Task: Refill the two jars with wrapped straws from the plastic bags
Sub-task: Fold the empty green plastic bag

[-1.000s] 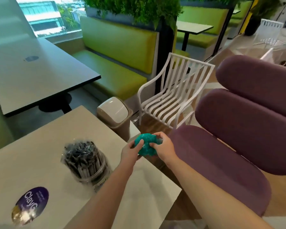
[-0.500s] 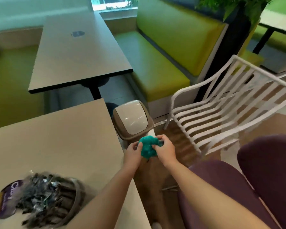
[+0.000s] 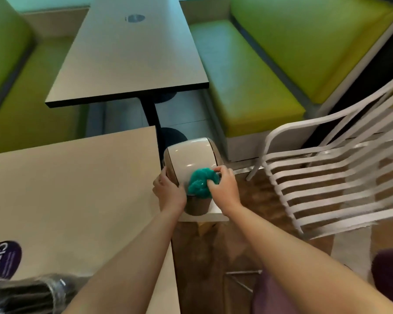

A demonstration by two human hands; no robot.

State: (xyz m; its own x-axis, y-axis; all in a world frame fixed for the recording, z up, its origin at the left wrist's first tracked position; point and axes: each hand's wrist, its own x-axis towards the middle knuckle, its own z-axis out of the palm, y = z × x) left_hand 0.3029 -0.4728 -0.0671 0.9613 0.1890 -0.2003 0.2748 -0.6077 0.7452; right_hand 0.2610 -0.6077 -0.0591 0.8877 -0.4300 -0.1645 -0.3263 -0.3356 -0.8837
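The right hand (image 3: 222,189) pinches a crumpled teal bag (image 3: 201,183) against the swing lid of a small bin (image 3: 191,159). Just left of that grip, the left hand (image 3: 169,189) rests on the lid's edge — fingers flat against it. The bin stands on a low white ledge (image 3: 213,215), beside the corner of a beige table (image 3: 77,189). Right of the grip stands a white slatted chair (image 3: 327,177); nearer the body and far left, a jar (image 3: 32,295) of dark wrapped straws — blurred.
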